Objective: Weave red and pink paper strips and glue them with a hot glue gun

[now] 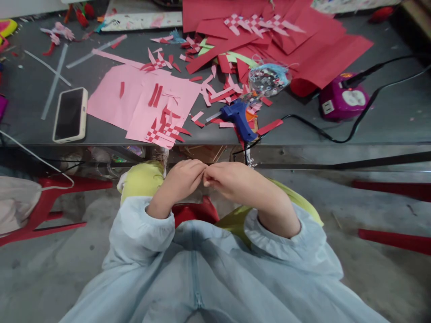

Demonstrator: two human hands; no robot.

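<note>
My left hand (184,179) and my right hand (232,180) meet over my lap, just in front of the table edge. The fingers of both are curled and pressed together at the tips; whatever they may hold is hidden behind them. On the table beyond lies a blue hot glue gun (239,120) with a clear glue stick in its back. Left of it are pink paper sheets (112,96) with red strips (155,95) and a red-and-pink woven paper fish (165,130). A clear bag of small beads or eyes (269,80) sits behind the glue gun.
Red paper sheets (323,58) are piled at the back, with more woven paper fish (259,24) on top. A phone (70,114) lies at the left. A purple power socket block (343,98) with black cables (358,121) stands right. Red stools (57,197) flank me.
</note>
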